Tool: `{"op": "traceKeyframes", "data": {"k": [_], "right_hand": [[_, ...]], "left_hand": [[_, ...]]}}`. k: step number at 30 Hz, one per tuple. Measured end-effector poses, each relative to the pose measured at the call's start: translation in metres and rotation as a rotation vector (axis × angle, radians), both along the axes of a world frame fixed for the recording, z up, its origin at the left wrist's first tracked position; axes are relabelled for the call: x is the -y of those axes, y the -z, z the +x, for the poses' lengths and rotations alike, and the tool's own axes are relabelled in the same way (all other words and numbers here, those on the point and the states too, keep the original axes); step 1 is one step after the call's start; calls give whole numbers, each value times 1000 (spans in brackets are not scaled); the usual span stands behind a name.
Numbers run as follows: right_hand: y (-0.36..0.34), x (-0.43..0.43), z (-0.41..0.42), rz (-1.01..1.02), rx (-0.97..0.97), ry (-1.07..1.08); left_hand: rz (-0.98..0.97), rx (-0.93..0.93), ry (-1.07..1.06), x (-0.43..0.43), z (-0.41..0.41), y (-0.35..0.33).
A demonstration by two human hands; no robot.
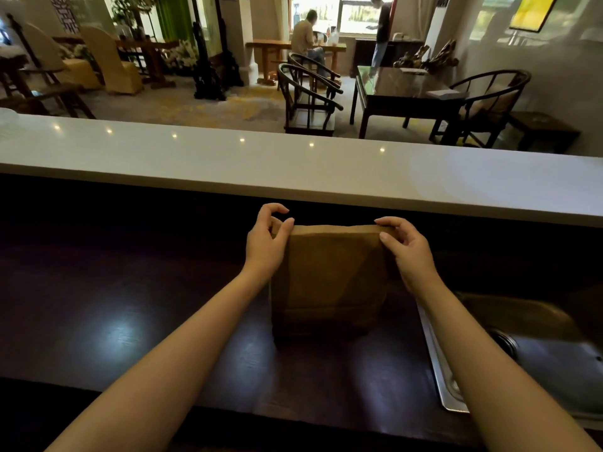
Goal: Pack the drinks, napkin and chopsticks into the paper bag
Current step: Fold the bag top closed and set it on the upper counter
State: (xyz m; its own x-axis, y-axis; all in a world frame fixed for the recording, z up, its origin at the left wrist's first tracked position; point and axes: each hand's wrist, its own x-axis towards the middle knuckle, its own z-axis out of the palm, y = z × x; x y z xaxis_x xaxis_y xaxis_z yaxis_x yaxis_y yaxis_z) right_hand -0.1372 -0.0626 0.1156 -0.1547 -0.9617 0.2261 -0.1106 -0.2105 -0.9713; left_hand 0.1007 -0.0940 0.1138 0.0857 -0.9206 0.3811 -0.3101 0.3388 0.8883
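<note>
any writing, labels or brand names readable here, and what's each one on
None can be read.
paper bag: plain brown, no print on the side that shows.
black-and-white wall panel: pattern that may be characters, too blurred to read.
yellow screen: no legible text.

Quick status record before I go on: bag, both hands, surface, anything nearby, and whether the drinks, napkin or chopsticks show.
bag: brown paper bag standing upright on the dark counter, top folded shut
left hand: fingers at the bag's top left corner
right hand: fingers pinching the top right corner
nearby: metal sink to the right; white ledge behind
drinks, napkin, chopsticks: none visible
</note>
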Motion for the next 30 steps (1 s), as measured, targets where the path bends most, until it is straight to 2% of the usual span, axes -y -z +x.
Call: {"op": "traceKeyframes", "data": {"k": [4, 6, 8, 11, 15, 17, 20, 25, 30], "right_hand": [[0, -4, -11, 75, -145, -9], [-1, -6, -15, 84, -217, -23], [-3, -7, -16, 81, -263, -40], [-4, -6, -19, 102, -455, -62], [-7, -3, -26, 93, -774, -58], [-16, -1, -20, -35, -951, -58], [-28, 5, 10, -189, -1143, -240], [-33, 14, 11, -56, -1033, -380], [-30, 17, -22, -10, -872, -369]], "left_hand": [[-357, 555, -20, -9, 0, -2], [-484, 729, 53, -11, 6, -3], [-531, 816, 137, -10, 13, -5], [-441, 829, 219, -8, 19, -8], [-220, 713, 308, -7, 18, -9], [-165, 707, 334, -6, 17, -10], [-132, 734, 346, -5, 16, -13], [-94, 734, 379, -4, 18, -15], [-61, 713, 365, -2, 20, -13]]}}
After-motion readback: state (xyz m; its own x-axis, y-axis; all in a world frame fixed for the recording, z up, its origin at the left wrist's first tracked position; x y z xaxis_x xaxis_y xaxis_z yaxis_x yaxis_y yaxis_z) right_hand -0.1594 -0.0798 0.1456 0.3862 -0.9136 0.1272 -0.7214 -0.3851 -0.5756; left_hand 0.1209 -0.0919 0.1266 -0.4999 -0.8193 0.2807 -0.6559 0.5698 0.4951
